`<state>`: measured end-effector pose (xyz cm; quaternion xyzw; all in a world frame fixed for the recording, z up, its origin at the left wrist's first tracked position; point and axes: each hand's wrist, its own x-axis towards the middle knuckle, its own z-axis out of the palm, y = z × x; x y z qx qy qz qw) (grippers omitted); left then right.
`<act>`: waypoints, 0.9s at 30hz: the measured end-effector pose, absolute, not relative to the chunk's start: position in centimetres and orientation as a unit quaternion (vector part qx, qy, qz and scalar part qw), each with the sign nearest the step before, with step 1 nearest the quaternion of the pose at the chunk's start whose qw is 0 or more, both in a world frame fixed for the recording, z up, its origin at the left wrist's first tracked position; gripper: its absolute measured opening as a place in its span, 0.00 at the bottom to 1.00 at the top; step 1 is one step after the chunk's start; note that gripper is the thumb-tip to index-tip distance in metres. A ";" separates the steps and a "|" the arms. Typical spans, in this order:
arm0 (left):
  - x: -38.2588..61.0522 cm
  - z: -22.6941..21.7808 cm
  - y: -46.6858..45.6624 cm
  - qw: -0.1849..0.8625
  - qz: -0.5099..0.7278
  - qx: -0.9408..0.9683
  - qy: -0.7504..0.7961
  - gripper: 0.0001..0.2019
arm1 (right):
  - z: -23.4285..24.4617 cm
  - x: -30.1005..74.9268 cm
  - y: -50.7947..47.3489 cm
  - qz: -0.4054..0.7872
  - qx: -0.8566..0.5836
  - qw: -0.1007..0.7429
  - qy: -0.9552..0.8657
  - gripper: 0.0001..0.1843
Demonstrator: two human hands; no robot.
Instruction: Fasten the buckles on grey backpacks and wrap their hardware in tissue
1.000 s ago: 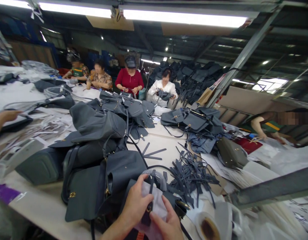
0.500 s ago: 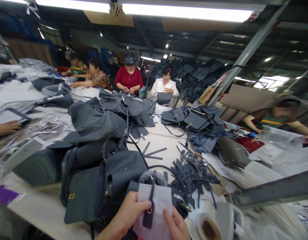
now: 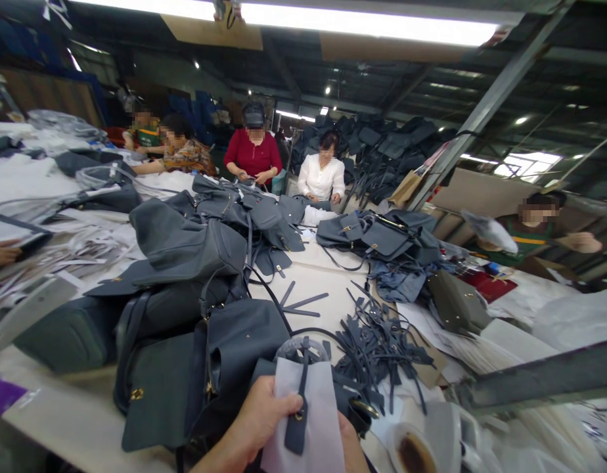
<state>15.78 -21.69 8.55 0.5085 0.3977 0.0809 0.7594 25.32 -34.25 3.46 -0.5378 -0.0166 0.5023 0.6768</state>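
Observation:
My left hand point(image 3: 261, 417) grips a white sheet of soft wrapping material point(image 3: 319, 420) near its left edge, together with a dark grey leather strap tab point(image 3: 296, 424) that has a small gold ring. The tab hangs down the front of the sheet. My right hand point(image 3: 351, 450) shows only as a sliver behind the sheet's right edge, so its fingers are hidden. Just beyond my hands lies a dark grey leather backpack point(image 3: 200, 374) with gold fittings, and a clear plastic-wrapped bundle point(image 3: 302, 349) sits directly behind the sheet.
The white worktable point(image 3: 303, 276) carries heaped grey bags point(image 3: 195, 249), loose leather straps point(image 3: 382, 348) and a paper cup point(image 3: 412, 453) with brown residue. Several co-workers sit beyond it. A steel bar point(image 3: 544, 374) crosses the right foreground.
The sheet and tab have risen slightly, and my right hand has slipped further behind the sheet. The co-worker at right has lifted a white plastic bag.

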 end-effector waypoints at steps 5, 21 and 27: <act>15.8 8.3 -21.6 0.753 0.092 0.535 0.371 0.10 | 5.5 24.9 -32.8 0.470 -0.601 0.640 -0.093 0.22; 17.2 8.5 -20.5 0.687 0.078 0.635 0.344 0.08 | 3.0 22.3 -34.5 0.353 -0.673 0.633 -0.148 0.40; 17.0 8.4 -20.6 0.706 0.077 0.621 0.333 0.08 | 4.4 23.6 -36.2 0.381 -0.652 0.647 -0.107 0.42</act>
